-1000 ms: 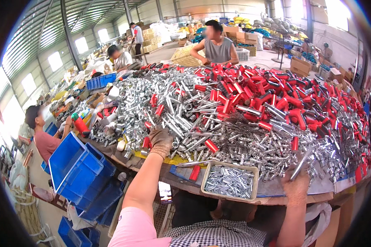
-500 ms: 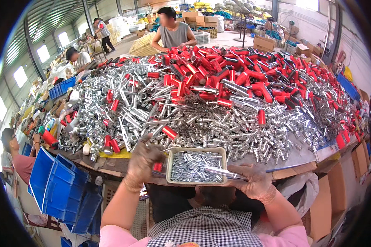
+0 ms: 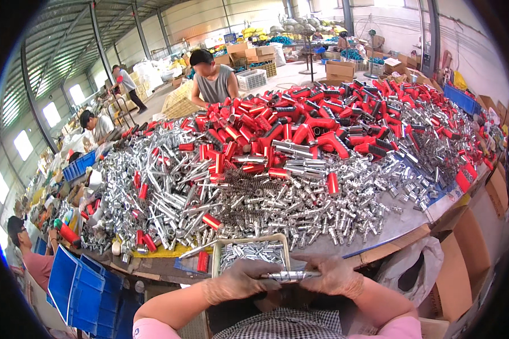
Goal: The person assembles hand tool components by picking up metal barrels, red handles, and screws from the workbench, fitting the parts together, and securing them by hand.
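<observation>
In front of my body, both gloved hands meet at a slim, shiny silver metal rod (image 3: 291, 276) lying crosswise. My left hand (image 3: 244, 278) closes on its left end, and my right hand (image 3: 335, 276) grips its right end. Just beyond them sits a pale, rectangular tray (image 3: 288, 246) at the table edge, filled with small silver pins (image 3: 251, 253). My left hand covers the tray's near side. Beside the tray's left wall lies a red tube (image 3: 203, 261), close to a long silver rod (image 3: 197, 249).
A large heap of silver metal fittings (image 3: 345, 209), dark springs (image 3: 246, 195) and red handles (image 3: 328, 141) covers the table. Blue crates (image 3: 76, 288) stand at the left; cardboard boxes (image 3: 455, 271) and a white bag (image 3: 415, 265) are at the right. A person (image 3: 215, 82) works across the table.
My left hand has come down from above the tray's left side to the rod held by my right hand. My view has tilted up, showing more of the room.
</observation>
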Demonstrator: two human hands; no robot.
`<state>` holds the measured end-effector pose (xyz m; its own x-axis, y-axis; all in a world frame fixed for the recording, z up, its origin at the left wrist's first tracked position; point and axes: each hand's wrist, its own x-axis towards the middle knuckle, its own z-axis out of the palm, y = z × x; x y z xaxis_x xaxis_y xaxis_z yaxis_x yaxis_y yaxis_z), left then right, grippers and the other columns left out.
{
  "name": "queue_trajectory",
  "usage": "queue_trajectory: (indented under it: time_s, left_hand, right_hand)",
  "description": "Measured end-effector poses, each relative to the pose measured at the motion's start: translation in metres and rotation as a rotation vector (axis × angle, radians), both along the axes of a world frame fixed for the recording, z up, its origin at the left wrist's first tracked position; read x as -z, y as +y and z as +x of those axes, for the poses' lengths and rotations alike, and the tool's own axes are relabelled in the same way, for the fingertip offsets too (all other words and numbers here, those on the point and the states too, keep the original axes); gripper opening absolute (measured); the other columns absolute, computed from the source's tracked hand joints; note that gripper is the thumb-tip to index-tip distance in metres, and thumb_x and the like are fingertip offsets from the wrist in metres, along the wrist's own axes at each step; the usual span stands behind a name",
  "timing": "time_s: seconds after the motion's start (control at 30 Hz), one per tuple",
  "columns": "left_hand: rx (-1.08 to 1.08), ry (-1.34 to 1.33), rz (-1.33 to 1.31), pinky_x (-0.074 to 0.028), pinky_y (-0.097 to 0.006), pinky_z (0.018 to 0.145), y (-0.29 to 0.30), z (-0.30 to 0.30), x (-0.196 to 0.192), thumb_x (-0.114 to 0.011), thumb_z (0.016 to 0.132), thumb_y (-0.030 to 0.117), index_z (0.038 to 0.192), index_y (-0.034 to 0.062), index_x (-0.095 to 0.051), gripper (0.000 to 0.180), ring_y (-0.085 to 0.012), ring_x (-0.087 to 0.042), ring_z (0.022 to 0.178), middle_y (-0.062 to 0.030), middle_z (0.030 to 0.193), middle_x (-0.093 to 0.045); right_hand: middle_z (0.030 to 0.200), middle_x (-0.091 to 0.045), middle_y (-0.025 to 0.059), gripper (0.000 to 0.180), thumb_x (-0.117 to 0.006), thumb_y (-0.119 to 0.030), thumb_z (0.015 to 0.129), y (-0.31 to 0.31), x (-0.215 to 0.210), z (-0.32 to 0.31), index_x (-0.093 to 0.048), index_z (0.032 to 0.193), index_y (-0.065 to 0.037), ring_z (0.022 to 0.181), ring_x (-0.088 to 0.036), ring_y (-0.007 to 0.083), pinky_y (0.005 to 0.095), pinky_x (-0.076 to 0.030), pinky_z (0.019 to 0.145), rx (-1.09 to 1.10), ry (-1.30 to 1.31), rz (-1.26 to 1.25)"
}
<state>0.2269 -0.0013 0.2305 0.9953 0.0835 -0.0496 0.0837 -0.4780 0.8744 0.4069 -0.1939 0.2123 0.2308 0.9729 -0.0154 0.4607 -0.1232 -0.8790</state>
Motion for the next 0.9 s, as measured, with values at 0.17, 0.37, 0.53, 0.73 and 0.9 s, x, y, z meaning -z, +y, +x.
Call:
queue_trajectory:
  time_s: [0.17,0.37,0.53,0.73,0.9]
  left_hand:
    - [0.115,0.062,-0.097,-0.050,-0.033,0.084,0.001,0.036,-0.005,-0.069,0.086,0.030,0.121,0.0030,-0.060,0.044,-0.0229,-0.065,0.094,-0.0158,0.106,-0.067]
    - [0.316,0.119,0.226,-0.040,-0.035,0.102,0.041,0.107,-0.056,-0.079,0.077,0.025,0.133,0.0047,-0.051,0.065,-0.0223,-0.054,0.118,-0.0147,0.129,-0.057]
    - [-0.098,-0.150,1.663,-0.039,-0.033,0.095,0.135,0.191,-0.053,-0.064,0.080,0.027,0.142,0.0013,-0.032,0.075,-0.0221,-0.056,0.107,-0.0085,0.110,-0.063]
    - [-0.128,-0.001,1.571,-0.052,-0.034,0.072,0.160,0.227,-0.056,-0.051,0.088,0.014,0.117,0.0118,-0.056,0.029,-0.0200,-0.063,0.081,-0.0076,0.092,-0.064]
    - [-0.539,-0.506,0.332,-0.052,-0.031,0.059,0.151,0.146,-0.075,-0.059,0.091,0.024,0.100,0.0056,-0.057,0.021,-0.0198,-0.065,0.068,-0.0099,0.083,-0.065]
  right_hand:
    - [0.086,-0.067,0.0169,0.075,-0.071,-0.047,0.075,-0.005,-0.001,0.010,-0.049,0.135,-0.009,0.077,-0.065,0.0347,0.0415,-0.051,0.062,0.006,-0.365,0.184]
    - [0.083,-0.066,0.0156,0.049,-0.074,-0.030,0.077,-0.023,0.022,0.033,-0.063,0.118,-0.004,0.070,-0.065,0.0309,0.0365,-0.051,0.061,0.122,-0.311,0.459]
    - [0.088,-0.070,0.0156,0.043,-0.078,-0.016,0.075,-0.049,0.035,0.043,-0.066,0.113,-0.001,0.075,-0.068,0.0220,0.0315,-0.052,0.066,0.307,0.020,0.264]
    - [0.079,-0.066,0.0078,0.036,-0.070,-0.019,0.080,-0.061,0.010,0.038,-0.066,0.111,0.000,0.073,-0.060,0.0098,0.0262,-0.049,0.068,0.458,0.138,0.173]
    - [0.087,-0.070,0.0121,0.037,-0.072,-0.022,0.078,-0.060,0.014,0.028,-0.067,0.108,-0.001,0.079,-0.067,0.0170,0.0297,-0.052,0.072,0.522,0.063,0.085]
